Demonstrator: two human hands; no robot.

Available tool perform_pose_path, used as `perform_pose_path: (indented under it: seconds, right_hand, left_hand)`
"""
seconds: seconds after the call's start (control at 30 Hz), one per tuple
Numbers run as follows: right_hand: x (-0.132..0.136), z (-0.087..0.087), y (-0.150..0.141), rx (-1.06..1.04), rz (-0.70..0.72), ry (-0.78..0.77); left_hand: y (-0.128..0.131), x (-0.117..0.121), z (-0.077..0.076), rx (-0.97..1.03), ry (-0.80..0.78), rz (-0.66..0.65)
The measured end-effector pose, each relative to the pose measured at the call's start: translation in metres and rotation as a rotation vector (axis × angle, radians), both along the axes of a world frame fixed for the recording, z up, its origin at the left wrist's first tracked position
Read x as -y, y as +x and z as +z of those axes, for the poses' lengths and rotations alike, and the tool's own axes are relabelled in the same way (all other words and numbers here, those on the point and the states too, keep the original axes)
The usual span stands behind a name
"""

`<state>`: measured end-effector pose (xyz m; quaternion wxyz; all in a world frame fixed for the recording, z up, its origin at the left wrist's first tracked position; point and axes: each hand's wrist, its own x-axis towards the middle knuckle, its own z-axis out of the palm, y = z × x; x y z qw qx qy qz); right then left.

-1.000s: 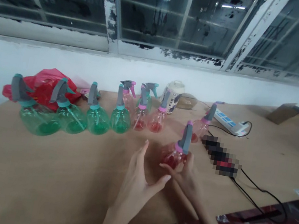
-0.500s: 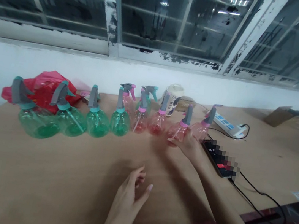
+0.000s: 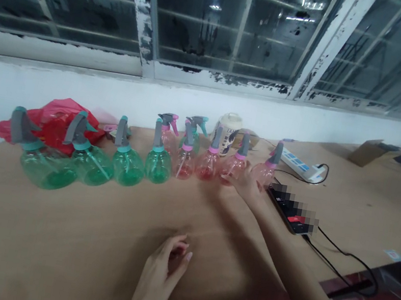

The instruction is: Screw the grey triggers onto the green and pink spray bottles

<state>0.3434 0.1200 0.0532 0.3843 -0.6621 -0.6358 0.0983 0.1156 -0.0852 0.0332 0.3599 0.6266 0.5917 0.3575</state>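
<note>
In the head view, the right hand [image 3: 247,185] is clamped on a pink-collared spray bottle [image 3: 232,165], its thumb across the front of the body and its palm on the three o'clock side. The left hand [image 3: 158,274] lies toward six o'clock, holding nothing, its fingers curled and its thumb a small gap from them; from it, the gripped bottle is at one o'clock. A matching red-tinted bottle [image 3: 207,164] stands at the gripped one's nine o'clock, another pink-collared bottle [image 3: 264,170] at its three o'clock.

One second ago the gripped bottle was nearer the person, out in front of the row, with the left hand spread wide close by; now it is within the row, and the left hand is lower and more folded.

The right fingers behind the bottle are hidden, and whether the hand touches the three o'clock neighbour I cannot tell. The cup [image 3: 228,126] at eleven o'clock is partly covered by bottles, the phone [image 3: 287,209] near four o'clock is partly pixelated, and both forearms run off the lower edge.
</note>
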Motion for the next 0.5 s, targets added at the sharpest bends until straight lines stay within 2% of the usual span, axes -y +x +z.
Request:
perform_pose_path:
  seconds: [0.13,0.2,0.27,0.37,0.5]
  right_hand:
    - [0.026,0.008,0.010,-0.041,-0.021,0.039]
    - [0.041,0.014,0.025,-0.066,-0.041,0.062]
    - [0.049,0.020,0.046,-0.094,-0.121,0.096]
    - [0.042,0.022,0.078,-0.146,-0.262,0.156]
    - [0.008,0.020,0.097,-0.239,-0.217,0.132]
  left_hand:
    - [-0.001,0.001,0.000,-0.039,0.054,0.003]
    - [-0.002,0.002,0.001,-0.043,0.070,-0.003]
    - [-0.002,0.002,0.002,-0.040,0.070,-0.009]
    - [-0.002,0.002,0.003,-0.033,0.073,-0.013]
    - [-0.002,0.004,0.001,-0.027,0.061,-0.024]
